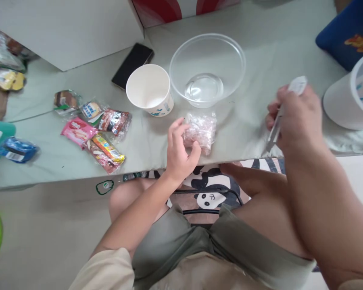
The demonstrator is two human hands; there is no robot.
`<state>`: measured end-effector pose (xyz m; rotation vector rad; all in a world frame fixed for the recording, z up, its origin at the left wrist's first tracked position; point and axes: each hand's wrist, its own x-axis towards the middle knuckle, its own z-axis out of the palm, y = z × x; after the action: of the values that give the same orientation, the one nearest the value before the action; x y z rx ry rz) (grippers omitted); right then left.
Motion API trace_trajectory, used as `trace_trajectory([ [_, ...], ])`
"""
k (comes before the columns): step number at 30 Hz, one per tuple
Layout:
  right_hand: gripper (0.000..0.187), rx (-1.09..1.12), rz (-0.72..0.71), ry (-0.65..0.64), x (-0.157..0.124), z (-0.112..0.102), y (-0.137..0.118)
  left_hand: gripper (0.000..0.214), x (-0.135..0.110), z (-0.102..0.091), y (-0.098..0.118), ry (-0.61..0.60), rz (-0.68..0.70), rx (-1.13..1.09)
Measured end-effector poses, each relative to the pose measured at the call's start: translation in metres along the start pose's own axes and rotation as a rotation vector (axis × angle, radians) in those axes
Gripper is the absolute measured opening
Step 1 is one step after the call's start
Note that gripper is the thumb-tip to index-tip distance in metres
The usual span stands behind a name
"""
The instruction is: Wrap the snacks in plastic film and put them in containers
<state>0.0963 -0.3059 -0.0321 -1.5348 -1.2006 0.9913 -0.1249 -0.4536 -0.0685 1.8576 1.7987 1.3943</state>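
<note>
My left hand (179, 148) rests at the table's front edge, thumb and fingers pinching a small clear crinkled packet (201, 131). My right hand (296, 117) is raised to the right, fingers closed round a thin metallic tool with a white end (297, 85); it looks like scissors or tweezers, I cannot tell which. Behind the packet stand a clear plastic bowl (208, 68) and a white paper cup (150, 89), both upright.
Several wrapped snacks (97, 133) lie at the left of the grey table (260, 48). A black phone (132, 64) lies behind the cup. A white tub (357, 92) and a blue bag (345, 32) are at the right. A cardboard flap (63, 28) stands at the back left.
</note>
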Motion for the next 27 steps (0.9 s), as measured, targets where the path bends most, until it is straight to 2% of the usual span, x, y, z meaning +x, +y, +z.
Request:
trace_trajectory([
  [2,0.02,-0.318,-0.086,-0.076,-0.003,0.0,0.0,0.029,0.004,-0.001,0.0,-0.009,0.045,0.076],
  [5,0.037,-0.768,-0.249,-0.175,-0.01,0.001,-0.005,0.045,0.01,0.0,0.004,-0.02,0.009,0.149],
  [6,0.04,-0.85,-0.27,-0.187,-0.012,0.002,-0.007,0.046,0.011,0.0,0.006,-0.016,-0.012,0.165],
  [8,0.04,-0.921,-0.292,-0.159,-0.013,0.004,-0.01,0.032,0.015,-0.001,0.01,-0.005,-0.048,0.168],
  [10,0.036,-0.91,-0.342,-0.083,-0.014,0.007,-0.011,0.014,0.019,-0.003,0.011,0.004,-0.079,0.128],
  [12,0.032,-0.83,-0.441,-0.075,-0.02,0.011,-0.012,0.013,0.022,-0.008,0.01,0.009,-0.13,0.04],
  [13,0.031,-0.766,-0.513,-0.141,-0.026,0.014,-0.011,0.014,0.023,-0.011,0.01,0.015,-0.167,-0.018],
  [16,0.037,-0.544,-0.755,-0.514,-0.047,0.026,-0.009,0.013,0.022,-0.022,0.006,0.066,-0.278,-0.172],
  [18,0.047,-0.475,-0.83,-0.682,-0.06,0.035,-0.006,0.012,0.02,-0.031,0.003,0.132,-0.319,-0.207],
  [23,0.058,-0.447,-0.805,-0.788,-0.058,0.037,0.0,0.014,0.013,-0.054,-0.013,0.317,-0.366,-0.23],
  [25,0.056,-0.403,-0.787,-0.84,-0.052,0.031,-0.001,0.018,0.01,-0.061,-0.02,0.298,-0.404,-0.211],
  [27,0.053,-0.363,-0.775,-0.874,-0.049,0.026,-0.003,0.014,0.008,-0.064,-0.023,0.209,-0.452,-0.164],
])
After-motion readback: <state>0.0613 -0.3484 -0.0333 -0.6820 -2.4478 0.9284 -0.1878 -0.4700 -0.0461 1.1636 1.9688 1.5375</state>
